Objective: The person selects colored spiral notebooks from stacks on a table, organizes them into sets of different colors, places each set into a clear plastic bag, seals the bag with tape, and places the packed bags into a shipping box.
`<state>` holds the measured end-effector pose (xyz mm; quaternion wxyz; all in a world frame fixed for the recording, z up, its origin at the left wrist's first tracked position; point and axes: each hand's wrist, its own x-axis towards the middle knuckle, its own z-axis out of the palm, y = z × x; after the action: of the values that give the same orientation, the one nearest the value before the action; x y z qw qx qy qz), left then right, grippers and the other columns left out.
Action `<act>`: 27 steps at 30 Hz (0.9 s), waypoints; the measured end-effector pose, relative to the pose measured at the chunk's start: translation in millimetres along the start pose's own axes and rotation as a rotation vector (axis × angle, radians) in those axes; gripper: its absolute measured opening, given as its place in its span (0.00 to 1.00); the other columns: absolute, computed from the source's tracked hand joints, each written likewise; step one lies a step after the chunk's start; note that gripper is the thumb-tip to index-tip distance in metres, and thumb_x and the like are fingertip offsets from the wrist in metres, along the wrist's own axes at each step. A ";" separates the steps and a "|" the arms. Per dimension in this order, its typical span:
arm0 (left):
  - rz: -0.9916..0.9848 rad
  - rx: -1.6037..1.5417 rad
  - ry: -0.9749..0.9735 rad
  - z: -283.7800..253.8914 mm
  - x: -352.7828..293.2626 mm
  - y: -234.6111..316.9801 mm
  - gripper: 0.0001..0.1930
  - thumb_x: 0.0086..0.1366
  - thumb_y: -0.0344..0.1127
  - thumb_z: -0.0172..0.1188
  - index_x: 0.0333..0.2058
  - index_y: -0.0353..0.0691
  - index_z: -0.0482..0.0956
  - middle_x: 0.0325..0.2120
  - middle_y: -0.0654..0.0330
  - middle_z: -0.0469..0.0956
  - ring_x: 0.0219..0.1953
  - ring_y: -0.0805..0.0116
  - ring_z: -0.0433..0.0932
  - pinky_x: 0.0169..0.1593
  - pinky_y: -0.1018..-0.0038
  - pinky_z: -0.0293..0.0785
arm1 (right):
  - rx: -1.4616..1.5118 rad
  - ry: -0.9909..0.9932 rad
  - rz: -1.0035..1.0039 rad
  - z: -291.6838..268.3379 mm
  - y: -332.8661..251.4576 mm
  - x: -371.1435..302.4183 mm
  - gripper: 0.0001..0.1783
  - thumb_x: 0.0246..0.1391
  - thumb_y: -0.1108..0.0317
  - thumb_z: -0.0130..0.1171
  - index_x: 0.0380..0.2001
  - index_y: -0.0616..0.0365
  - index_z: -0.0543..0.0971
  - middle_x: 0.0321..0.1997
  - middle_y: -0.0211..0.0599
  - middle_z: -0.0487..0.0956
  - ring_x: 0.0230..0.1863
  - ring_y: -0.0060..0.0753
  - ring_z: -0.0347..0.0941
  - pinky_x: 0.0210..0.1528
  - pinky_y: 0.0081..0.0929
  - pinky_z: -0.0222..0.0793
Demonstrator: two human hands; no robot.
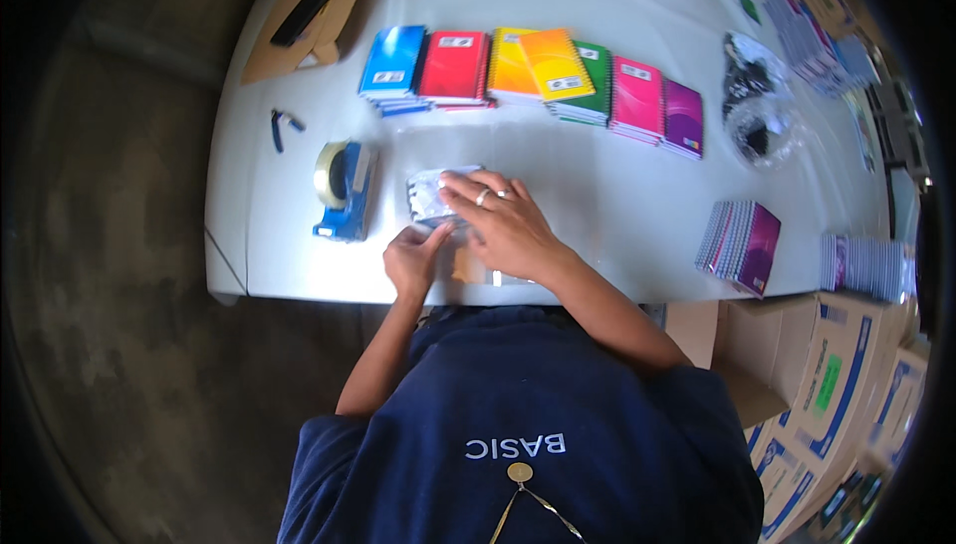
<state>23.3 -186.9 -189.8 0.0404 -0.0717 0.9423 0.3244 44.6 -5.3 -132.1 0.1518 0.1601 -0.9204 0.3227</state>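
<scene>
At the left end of the bench (284,270), a flat black object (304,16) lay on brown cardboard (269,56), with small dark pliers (279,131) nearer the person. A blue tape dispenser (351,216) stood next, its roll on the left side. The left hand (410,263) was curled, thumb and forefinger pinching the near edge of a clear-wrapped packet (423,196), whose contents I couldn't make out. The right hand (518,225) rested on that packet, fingers spread. Beyond them ran spiral notebooks (556,64), blue through red, yellow, orange, green and pink to purple. Farther right came a plastic bag (762,131), a purple notebook stack (742,240) and an open carton (832,375) below.
</scene>
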 end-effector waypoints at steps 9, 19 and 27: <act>0.489 -0.312 -0.942 -45.7 61.6 79.6 0.36 0.39 0.28 0.73 0.51 0.35 0.70 0.43 0.58 0.76 0.46 0.67 0.74 0.53 0.72 0.67 | 0.245 0.005 0.326 -70.0 -4.1 -2.6 0.41 0.34 0.68 0.69 0.55 0.57 0.63 0.47 0.49 0.73 0.49 0.51 0.69 0.53 0.41 0.61; 1.779 -0.588 -0.542 127.9 -89.3 363.9 0.35 0.39 0.19 0.63 0.50 0.52 0.73 0.53 0.56 0.69 0.53 0.51 0.68 0.55 0.63 0.67 | -0.775 0.791 0.546 -221.0 22.9 -214.2 0.35 0.30 0.77 0.64 0.49 0.51 0.72 0.51 0.39 0.68 0.56 0.45 0.62 0.56 0.43 0.60; 1.587 -0.514 -0.785 224.8 -106.5 314.0 0.35 0.54 0.30 0.52 0.63 0.43 0.55 0.63 0.46 0.52 0.65 0.47 0.51 0.66 0.60 0.46 | -0.423 1.183 0.728 -187.3 73.8 -293.9 0.32 0.52 0.61 0.59 0.58 0.63 0.64 0.60 0.49 0.64 0.63 0.45 0.57 0.64 0.38 0.51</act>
<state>84.4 208.1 -163.3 0.1058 0.7041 0.5327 0.4574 313.9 227.6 -145.2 0.5348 -0.3904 -0.7221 0.2003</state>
